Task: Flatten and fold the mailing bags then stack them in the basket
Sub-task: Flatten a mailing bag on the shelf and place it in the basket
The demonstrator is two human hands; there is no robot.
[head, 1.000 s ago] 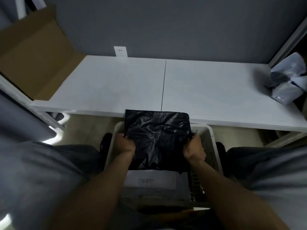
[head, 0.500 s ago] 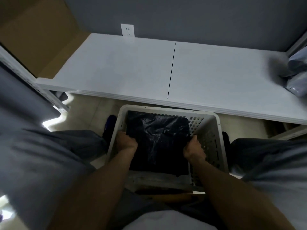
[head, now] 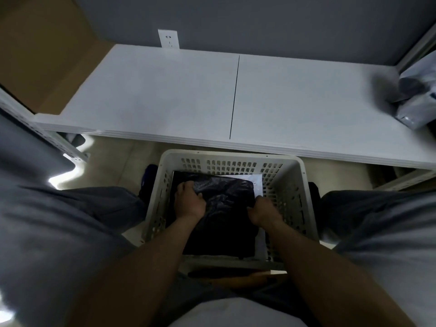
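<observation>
Black mailing bag [head: 226, 204], folded, lies inside the white perforated basket [head: 236, 154] and is held at both sides. Left hand [head: 190, 201]: fingers [head: 185, 186] curled down onto the bag's far left corner, bunching the film there. Right hand [head: 264, 212]: fingers curled round the bag's right edge, their tips hidden by the film. Both forearms reach down into the basket from the near side.

Contents of the basket: the black mailing bag lies on top and covers most of the bottom. Beneath it is a flat white item [head: 256, 182], showing at the far right corner and as a strip along the right side. Whether it is a bag or a sheet cannot be told.

The basket stands on the floor between the person's knees, just in front of the worktop [head: 165, 90] edge. At the worktop's far right end lies a heap of crumpled grey mailing bags [head: 416, 102], well apart from the basket. A wall socket [head: 168, 38] sits on the wall behind the worktop. Brown cardboard [head: 47, 57] stands to the left.
</observation>
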